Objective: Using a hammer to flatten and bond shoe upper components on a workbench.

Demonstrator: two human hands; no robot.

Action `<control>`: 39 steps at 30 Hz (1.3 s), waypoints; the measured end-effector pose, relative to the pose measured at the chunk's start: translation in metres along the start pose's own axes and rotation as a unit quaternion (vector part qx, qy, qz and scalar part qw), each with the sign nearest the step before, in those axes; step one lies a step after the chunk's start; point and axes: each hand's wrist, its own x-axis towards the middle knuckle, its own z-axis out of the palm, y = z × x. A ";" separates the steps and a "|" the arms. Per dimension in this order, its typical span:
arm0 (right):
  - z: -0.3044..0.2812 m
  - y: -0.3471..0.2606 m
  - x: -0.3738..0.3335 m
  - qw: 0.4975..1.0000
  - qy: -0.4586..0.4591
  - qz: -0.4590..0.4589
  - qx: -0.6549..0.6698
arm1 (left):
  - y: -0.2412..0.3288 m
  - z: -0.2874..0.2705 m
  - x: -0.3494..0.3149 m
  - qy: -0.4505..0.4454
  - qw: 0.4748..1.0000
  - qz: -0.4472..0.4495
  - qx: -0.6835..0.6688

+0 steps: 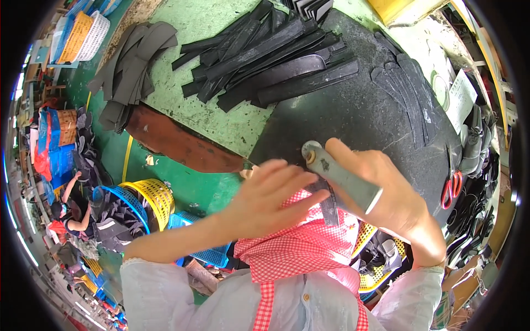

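My right hand (381, 187) is closed round a hammer (345, 177) with a long grey-green head, tilted over the near edge of the dark work surface; its handle is mostly hidden by the hand. To the left of it, my left hand (276, 190) has its fingers stretched and spread, slightly blurred. A narrow black strip (329, 208) hangs by its fingertips, over the red checked apron (292, 243); I cannot make out any grip on it. Beyond both hands, many black strips (265, 55) lie in a loose heap, and a few more strips (406, 88) lie at the right.
Red-handled scissors (451, 190) lie at the right edge of the black board (359, 118). Grey pieces (135, 60) and a reddish-brown curved piece (176, 138) rest at the left. Below stand yellow (152, 196) and blue baskets (130, 196). Another person (74, 207) sits far left.
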 end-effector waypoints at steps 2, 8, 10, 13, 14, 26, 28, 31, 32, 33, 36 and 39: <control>-0.002 0.000 0.001 0.999 0.036 -0.017 -0.001 | 0.017 0.011 -0.009 -0.034 0.999 -0.009 0.020; 0.008 -0.001 -0.001 0.999 0.013 -0.008 0.033 | 0.022 0.018 0.005 0.011 1.000 -0.014 -0.004; 0.015 0.011 -0.011 0.978 0.119 0.002 0.169 | 0.019 0.023 0.023 0.021 0.999 -0.021 -0.022; 0.000 0.032 -0.048 0.971 0.225 -0.080 0.029 | 0.007 0.026 0.054 -0.030 0.989 0.037 -0.140; -0.006 0.031 -0.064 0.975 0.219 -0.040 0.023 | -0.002 0.023 0.059 -0.058 0.984 0.089 -0.143; 0.018 0.027 -0.134 0.987 0.118 0.093 0.059 | -0.004 0.026 0.097 -0.073 0.993 0.077 -0.052; 0.018 0.031 -0.135 0.988 0.107 0.086 0.074 | -0.009 0.026 0.102 -0.067 0.992 0.094 -0.048; 0.018 0.035 -0.133 0.981 0.165 0.093 0.036 | -0.015 0.029 0.103 -0.037 0.981 0.188 -0.010; 0.018 0.035 -0.133 0.981 0.166 0.094 0.037 | -0.016 0.029 0.104 -0.039 0.981 0.189 -0.011; 0.019 0.034 -0.132 0.978 0.177 0.099 0.036 | -0.017 0.028 0.105 -0.038 0.978 0.207 0.001; 0.016 0.036 -0.119 0.977 0.180 0.106 0.042 | -0.017 0.029 0.107 -0.042 0.972 0.232 0.012; 0.015 0.039 -0.115 0.969 0.205 0.136 0.013 | -0.015 0.027 0.107 -0.044 0.972 0.227 0.026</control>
